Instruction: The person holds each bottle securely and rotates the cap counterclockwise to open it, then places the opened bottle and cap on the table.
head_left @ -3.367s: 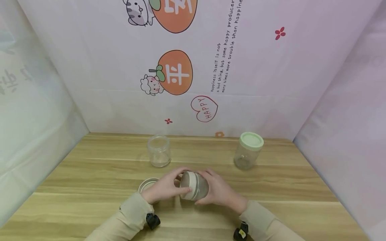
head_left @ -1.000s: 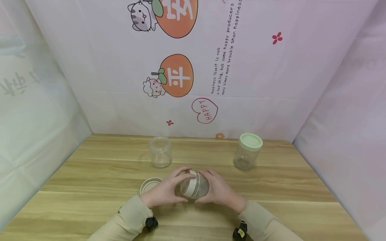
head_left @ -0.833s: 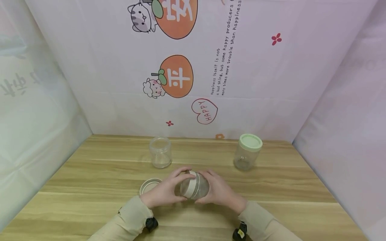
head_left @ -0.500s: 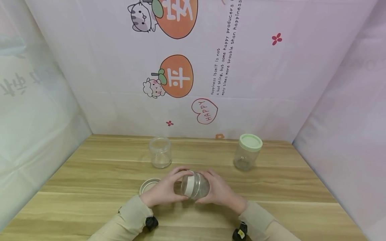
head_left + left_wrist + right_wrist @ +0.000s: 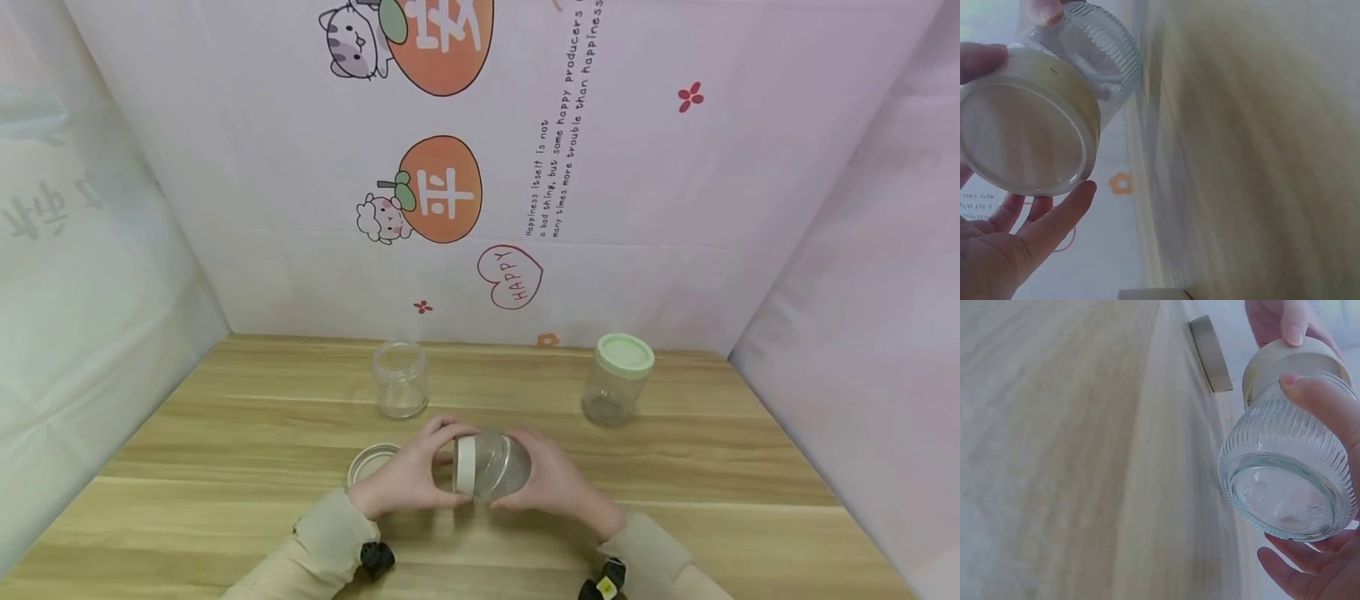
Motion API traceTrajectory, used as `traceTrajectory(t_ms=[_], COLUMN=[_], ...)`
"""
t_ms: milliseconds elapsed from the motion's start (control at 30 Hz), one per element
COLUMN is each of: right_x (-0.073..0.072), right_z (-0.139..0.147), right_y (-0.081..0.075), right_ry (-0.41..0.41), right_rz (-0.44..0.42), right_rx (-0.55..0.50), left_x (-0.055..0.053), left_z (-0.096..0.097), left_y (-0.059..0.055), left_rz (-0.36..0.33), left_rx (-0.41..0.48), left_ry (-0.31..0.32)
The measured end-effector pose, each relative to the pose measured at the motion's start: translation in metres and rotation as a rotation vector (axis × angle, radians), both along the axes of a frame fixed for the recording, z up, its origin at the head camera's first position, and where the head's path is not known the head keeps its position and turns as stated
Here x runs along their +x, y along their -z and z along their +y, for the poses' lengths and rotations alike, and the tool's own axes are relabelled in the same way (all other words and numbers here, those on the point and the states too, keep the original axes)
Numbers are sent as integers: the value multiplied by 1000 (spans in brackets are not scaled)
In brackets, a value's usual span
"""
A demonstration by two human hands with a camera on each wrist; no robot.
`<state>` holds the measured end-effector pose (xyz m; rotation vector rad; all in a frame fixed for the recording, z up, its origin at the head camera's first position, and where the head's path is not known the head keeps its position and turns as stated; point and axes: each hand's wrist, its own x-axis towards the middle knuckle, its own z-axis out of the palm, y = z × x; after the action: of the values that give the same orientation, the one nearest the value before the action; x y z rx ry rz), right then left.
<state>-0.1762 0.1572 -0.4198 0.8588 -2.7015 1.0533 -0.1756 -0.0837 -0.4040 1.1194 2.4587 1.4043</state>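
Note:
Between both hands a ribbed clear glass jar (image 5: 1285, 469) is tipped on its side, its base toward the right. My right hand (image 5: 551, 479) grips the jar around its body, thumb on the near side. My left hand (image 5: 412, 471) holds a cream lid (image 5: 1019, 137) by its rim, at the jar's mouth. In the right wrist view the lid overlaps the jar's neck and sits slightly askew. Beside the left wrist a second cream lid (image 5: 371, 461) with a metallic-looking rim lies on the table, partly hidden by that hand.
Toward the back left of the wooden table (image 5: 262, 400) stands a lidless clear jar (image 5: 401, 383). A clear jar (image 5: 617, 387) with a pale green lid stands at the back right. Printed white cloth (image 5: 637, 208) hangs behind, with cloth on both sides.
My right hand has drawn the jar a little to the right. More clear glass shows between the cream lid and the right hand. The left hand has stayed nearly in place.

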Motion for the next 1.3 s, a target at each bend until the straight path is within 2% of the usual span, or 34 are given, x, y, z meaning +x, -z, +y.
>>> traceTrajectory(t_ms=[167, 267, 400, 500, 767, 1000, 1100, 1300], right_x=[2, 3, 5, 7, 14, 22, 27, 35], right_z=[3, 5, 14, 21, 45, 66, 72, 79], right_y=[0, -1, -4, -10, -23, -30, -32, -33], right_ry=[-9, 7, 72, 136, 281, 338, 360, 390], right_rz=[-9, -40, -78, -75, -55, -33, -9, 32], right_rx=[-45, -83, -132, -148, -195, -275, -288, -292], left_x=[0, 0, 2, 2, 4, 1, -2, -6], left_z=[1, 3, 9, 16, 30, 42, 48, 59], left_y=[1, 1, -1, -1, 3, 5, 6, 12], left_rz=[-6, 14, -33, -108, -188, -270, -299, -307], left_rx=[27, 4, 37, 94, 88, 79, 106, 92], left_ry=[0, -47, -75, -57, -82, -103, -99, -75])
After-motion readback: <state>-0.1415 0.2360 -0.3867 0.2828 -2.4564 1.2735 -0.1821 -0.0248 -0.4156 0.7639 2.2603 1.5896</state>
